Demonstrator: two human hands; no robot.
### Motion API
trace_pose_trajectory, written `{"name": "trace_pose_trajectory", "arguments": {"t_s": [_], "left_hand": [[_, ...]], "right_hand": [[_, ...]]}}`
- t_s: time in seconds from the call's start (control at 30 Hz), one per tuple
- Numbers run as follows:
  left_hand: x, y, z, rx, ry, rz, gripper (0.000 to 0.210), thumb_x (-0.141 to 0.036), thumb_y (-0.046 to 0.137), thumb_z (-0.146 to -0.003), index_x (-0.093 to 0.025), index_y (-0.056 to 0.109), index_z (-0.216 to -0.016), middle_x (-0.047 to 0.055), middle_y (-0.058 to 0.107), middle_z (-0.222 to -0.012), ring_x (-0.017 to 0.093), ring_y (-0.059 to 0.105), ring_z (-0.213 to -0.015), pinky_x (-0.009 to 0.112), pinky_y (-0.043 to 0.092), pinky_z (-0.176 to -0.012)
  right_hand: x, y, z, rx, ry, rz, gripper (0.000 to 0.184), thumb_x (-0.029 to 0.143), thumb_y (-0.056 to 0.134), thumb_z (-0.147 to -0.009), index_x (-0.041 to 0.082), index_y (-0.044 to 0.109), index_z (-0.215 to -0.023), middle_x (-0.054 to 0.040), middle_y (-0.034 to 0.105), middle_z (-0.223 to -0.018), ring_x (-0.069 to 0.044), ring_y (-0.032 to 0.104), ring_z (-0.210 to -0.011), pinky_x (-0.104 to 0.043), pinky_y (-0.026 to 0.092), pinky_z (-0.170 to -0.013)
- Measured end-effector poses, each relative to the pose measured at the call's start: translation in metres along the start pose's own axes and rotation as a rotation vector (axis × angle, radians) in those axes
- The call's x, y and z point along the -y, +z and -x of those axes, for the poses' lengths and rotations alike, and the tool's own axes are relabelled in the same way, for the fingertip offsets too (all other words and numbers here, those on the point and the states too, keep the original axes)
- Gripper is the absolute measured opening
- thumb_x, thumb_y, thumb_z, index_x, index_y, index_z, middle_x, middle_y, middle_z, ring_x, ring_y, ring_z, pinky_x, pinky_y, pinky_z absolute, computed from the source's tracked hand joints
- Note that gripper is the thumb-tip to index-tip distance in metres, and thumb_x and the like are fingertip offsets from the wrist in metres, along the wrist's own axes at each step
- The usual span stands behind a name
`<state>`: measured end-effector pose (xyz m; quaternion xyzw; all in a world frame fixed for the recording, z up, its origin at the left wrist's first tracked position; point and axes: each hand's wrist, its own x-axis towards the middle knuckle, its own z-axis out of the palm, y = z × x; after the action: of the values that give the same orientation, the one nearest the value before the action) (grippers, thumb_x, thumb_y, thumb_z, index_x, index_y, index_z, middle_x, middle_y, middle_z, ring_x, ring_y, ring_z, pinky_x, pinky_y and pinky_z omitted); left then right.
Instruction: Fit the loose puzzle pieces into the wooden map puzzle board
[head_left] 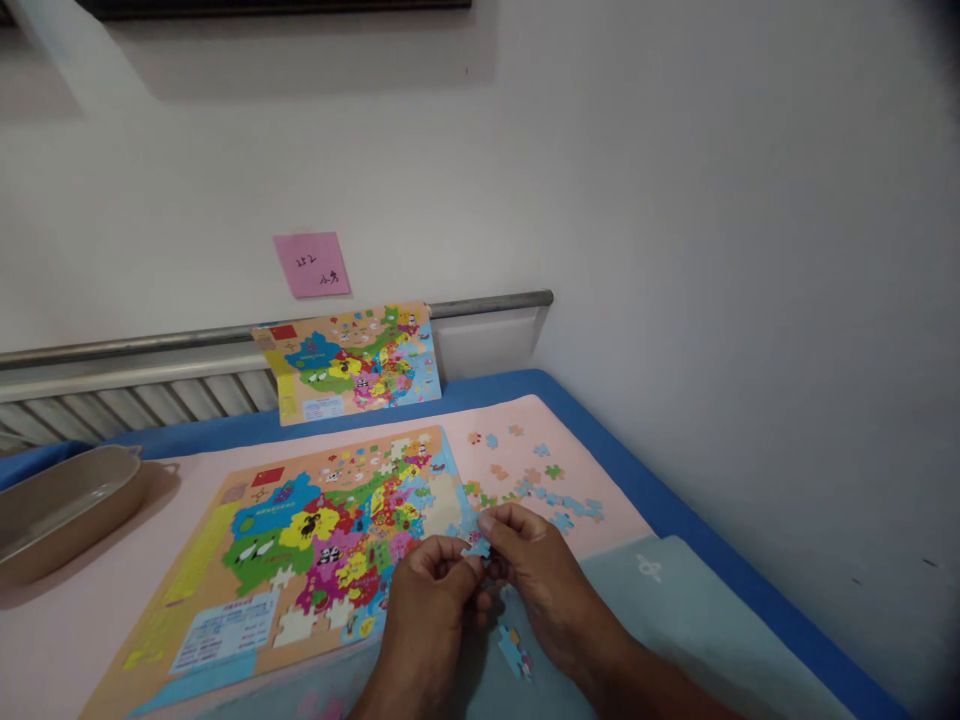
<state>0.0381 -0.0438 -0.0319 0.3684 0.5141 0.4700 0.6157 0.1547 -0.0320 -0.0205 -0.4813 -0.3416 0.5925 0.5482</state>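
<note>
Fingers and thumb of the left hand [431, 610] are pinched on the near-left side of a light-blue puzzle piece [478, 547], while the right hand [544, 575] grips its far-right side, its thumb lying along the edge. The piece is held just off the near right side of the puzzle board [247, 590]. It has knobs and some darker print; the fingertips cover so much that I cannot tell its long axis or which way its picture faces.

The board lies flat, its long axis running left to right and its printed top toward the wall [712, 250]. It sits on a pink mat [45, 650] over a blue table [630, 475]; a grey-green section [712, 610] with a white mark covers the near right. Behind, a printed sheet [360, 365] with the same map leans upright against a metal rail [487, 303], a slatted radiator [172, 405] to its left and a pink note [313, 265] with handwriting above.

The board's frame holds a mostly filled colourful map, with pale gaps at the top, right and lower edge. Loose pieces [553, 471], blue, orange and green, scatter to its right, and a small cluster [515, 652] lies below the hands. A brown oblong dish [90, 525] stands at the far left, its long axis slanting away toward the wall; its visible inside is smooth.
</note>
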Motion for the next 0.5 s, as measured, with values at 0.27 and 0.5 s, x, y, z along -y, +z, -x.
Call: {"name": "trace_pose_trajectory", "arguments": {"t_s": [0.27, 0.5], "left_hand": [[-0.0050, 0.0032, 0.0016, 0.008, 0.002, 0.015, 0.035, -0.040, 0.071, -0.055, -0.013, 0.057, -0.072, 0.004, 0.058, -0.054, 0.013, 0.048, -0.044, 0.027, 0.033, -0.047], [-0.0022, 0.0017, 0.0012, 0.017, 0.000, 0.076, 0.034, -0.039, 0.074, -0.057, -0.014, 0.056, -0.071, 0.003, 0.057, -0.054, 0.012, 0.048, -0.045, 0.026, 0.033, -0.047]], "right_hand": [[0.0005, -0.0007, -0.0006, -0.010, -0.010, 0.078, 0.021, 0.036, 0.071, -0.068, 0.017, 0.062, -0.074, 0.0048, 0.053, -0.062, -0.009, 0.043, -0.054, -0.025, 0.034, -0.053], [0.0004, -0.0017, -0.0044, 0.000, -0.043, 0.119, 0.021, 0.036, 0.072, -0.068, 0.017, 0.065, -0.075, 0.0035, 0.056, -0.065, -0.010, 0.044, -0.056, -0.025, 0.035, -0.054]]}}
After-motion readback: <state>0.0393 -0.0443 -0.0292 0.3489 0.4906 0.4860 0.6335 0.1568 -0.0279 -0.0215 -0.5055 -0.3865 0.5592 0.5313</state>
